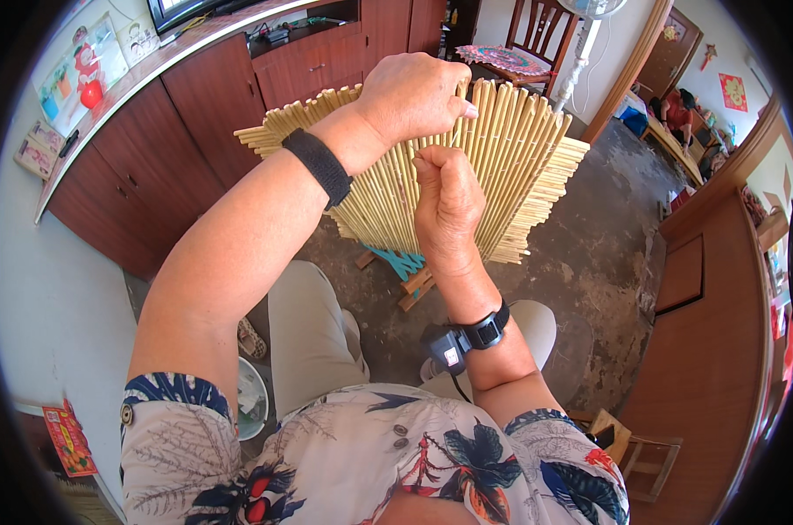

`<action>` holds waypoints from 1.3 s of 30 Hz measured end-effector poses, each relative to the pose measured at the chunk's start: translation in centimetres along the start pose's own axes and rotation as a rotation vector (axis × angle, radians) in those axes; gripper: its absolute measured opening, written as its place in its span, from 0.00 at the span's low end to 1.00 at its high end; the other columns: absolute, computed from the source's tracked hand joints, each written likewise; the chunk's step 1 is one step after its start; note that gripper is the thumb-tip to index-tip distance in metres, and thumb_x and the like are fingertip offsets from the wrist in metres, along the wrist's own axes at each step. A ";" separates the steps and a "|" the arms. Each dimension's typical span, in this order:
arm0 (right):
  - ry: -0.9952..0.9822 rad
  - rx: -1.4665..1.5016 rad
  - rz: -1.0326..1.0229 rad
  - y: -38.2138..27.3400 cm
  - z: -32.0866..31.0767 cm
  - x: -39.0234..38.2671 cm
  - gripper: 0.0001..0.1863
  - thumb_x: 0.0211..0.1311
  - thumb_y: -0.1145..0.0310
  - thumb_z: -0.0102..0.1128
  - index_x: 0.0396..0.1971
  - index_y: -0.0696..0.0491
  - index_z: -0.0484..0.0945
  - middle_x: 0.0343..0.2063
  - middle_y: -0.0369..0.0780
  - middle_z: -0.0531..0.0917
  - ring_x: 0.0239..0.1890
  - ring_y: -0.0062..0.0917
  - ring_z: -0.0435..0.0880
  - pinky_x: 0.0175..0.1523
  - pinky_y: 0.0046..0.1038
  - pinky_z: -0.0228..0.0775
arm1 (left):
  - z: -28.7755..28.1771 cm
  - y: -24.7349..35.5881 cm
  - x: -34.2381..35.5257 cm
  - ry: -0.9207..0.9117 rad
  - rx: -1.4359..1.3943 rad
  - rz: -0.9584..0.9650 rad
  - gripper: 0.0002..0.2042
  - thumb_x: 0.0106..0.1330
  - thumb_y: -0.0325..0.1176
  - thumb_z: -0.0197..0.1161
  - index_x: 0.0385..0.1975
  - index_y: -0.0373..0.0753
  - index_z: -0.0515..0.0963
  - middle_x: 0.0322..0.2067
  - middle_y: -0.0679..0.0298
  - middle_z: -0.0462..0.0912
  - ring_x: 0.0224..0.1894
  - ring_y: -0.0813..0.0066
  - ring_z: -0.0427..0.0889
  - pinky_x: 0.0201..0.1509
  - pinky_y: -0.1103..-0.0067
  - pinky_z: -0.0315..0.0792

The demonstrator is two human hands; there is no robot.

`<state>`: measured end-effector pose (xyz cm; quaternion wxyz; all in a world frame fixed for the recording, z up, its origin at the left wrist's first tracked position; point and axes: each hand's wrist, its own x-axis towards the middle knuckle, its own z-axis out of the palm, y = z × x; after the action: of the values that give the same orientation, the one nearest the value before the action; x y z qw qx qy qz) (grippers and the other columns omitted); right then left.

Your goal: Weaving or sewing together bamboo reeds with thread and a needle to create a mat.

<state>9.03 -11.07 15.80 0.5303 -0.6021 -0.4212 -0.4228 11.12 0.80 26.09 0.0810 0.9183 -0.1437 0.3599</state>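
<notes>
A mat of straight yellow stalks (510, 149), bound side by side, fans out in front of me above my knees. My left hand (414, 92) reaches across to its far edge, the fingers closed around a stalk end there. Just nearer to me, my right hand (450, 197) is closed in a pinch in front of the stalks; whatever sits between its fingertips is too small or hidden to make out. Under the mat, teal strips (399, 262) hang by a wooden block (417, 289). Each wrist wears a black strap, the right one with a small box.
Dark red cabinets (156, 162) run along the left and back. A chair (536, 39) and a white fan stand (585, 57) are beyond the mat. A bucket (251, 398) sits by my left leg, a wooden frame (652, 459) at lower right. Another person (677, 112) bends over far right.
</notes>
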 end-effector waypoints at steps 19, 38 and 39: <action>-0.011 0.193 0.623 3.7 -4.4 -1.3 0.01 0.75 0.72 0.54 0.40 0.51 0.73 0.21 0.32 0.79 0.22 0.11 0.75 0.25 0.15 0.64 | -2.1 -1.9 0.7 -0.355 -0.295 0.074 0.15 0.62 0.26 0.63 0.48 0.36 0.73 0.36 0.52 0.83 0.42 0.53 0.83 0.46 0.66 0.74; -0.067 0.565 0.931 1.1 -2.9 -0.7 0.14 0.72 0.72 0.56 0.52 0.62 0.80 0.16 0.31 0.75 0.18 0.10 0.69 0.24 0.16 0.60 | -0.8 -0.8 -0.3 -0.188 -0.110 0.005 0.17 0.58 0.36 0.68 0.47 0.43 0.79 0.31 0.48 0.85 0.38 0.46 0.84 0.42 0.58 0.77; -0.061 0.555 0.941 1.2 -2.8 -0.8 0.15 0.72 0.72 0.56 0.53 0.62 0.80 0.16 0.30 0.75 0.18 0.10 0.68 0.24 0.16 0.60 | -0.8 -0.8 -0.3 -0.193 -0.099 0.000 0.17 0.58 0.36 0.68 0.47 0.43 0.79 0.31 0.48 0.85 0.38 0.46 0.84 0.42 0.58 0.77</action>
<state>9.78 -14.05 14.96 0.7887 -0.5751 -0.2173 0.0050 10.61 1.80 26.46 0.1121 0.9435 -0.1683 0.2625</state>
